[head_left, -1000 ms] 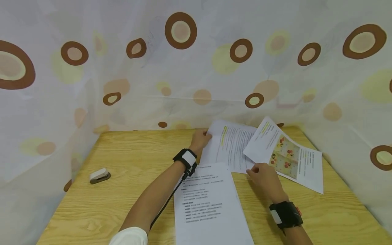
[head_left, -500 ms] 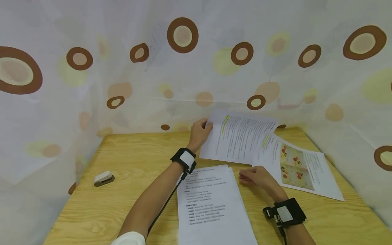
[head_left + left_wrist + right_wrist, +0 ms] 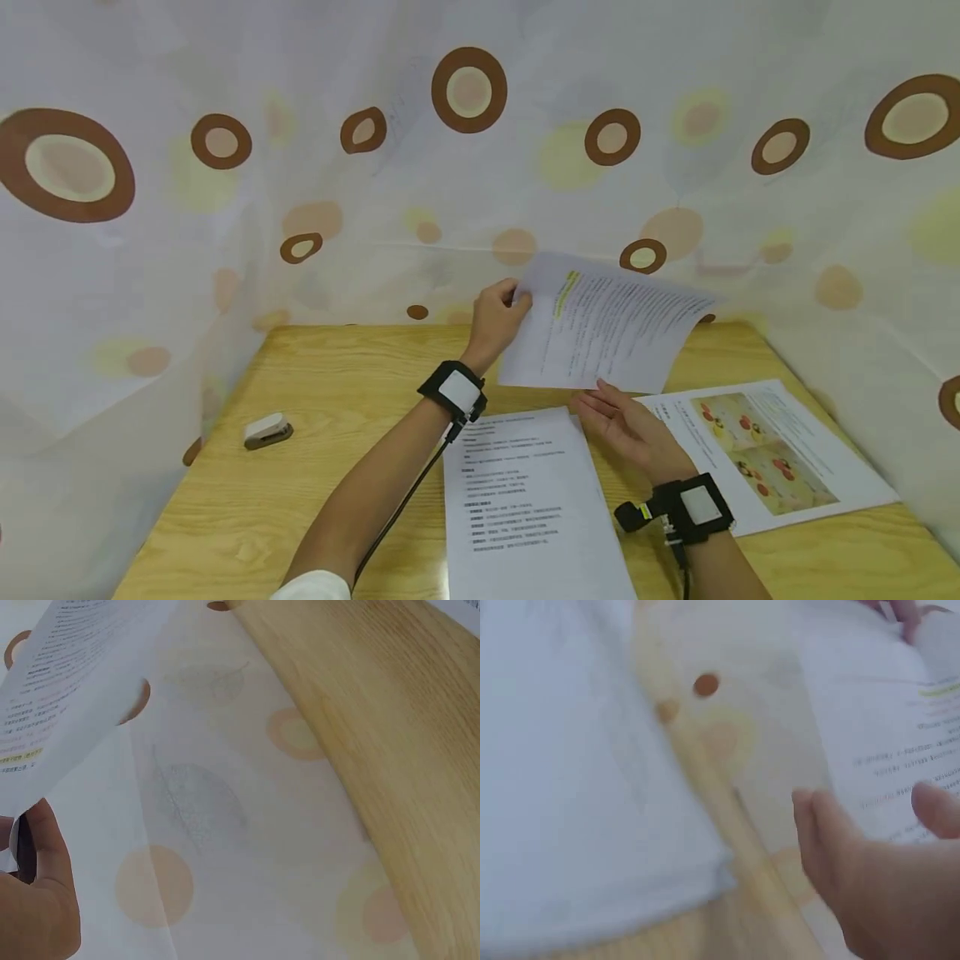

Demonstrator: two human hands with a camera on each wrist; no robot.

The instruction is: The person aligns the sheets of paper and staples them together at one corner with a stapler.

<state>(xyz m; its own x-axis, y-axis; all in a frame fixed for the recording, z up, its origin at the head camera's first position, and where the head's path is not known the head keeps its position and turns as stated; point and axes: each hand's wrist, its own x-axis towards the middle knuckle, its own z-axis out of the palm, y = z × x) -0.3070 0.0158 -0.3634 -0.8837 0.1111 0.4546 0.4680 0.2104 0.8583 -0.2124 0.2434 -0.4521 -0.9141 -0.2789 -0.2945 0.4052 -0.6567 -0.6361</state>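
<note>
At far left a stapler [image 3: 268,431] is lying on the table [image 3: 360,358], untouched. The left hand [image 3: 497,321] is pinching the highlighted sheet [image 3: 611,329] at its left edge, holding it raised toward the table's far side. Nearer, text pages [image 3: 532,500] are lying flat. The right hand [image 3: 633,433] is extending its fingers, gripping nothing; fingertip contact with the sheet's lower edge cannot be told. Rightmost, the picture page [image 3: 765,450] is resting flat.

The sheet is now parting from the picture page; separating these papers appears to be advancing. Against the earlier frame, the sheet is hanging higher and the right hand is showing more palm.
</note>
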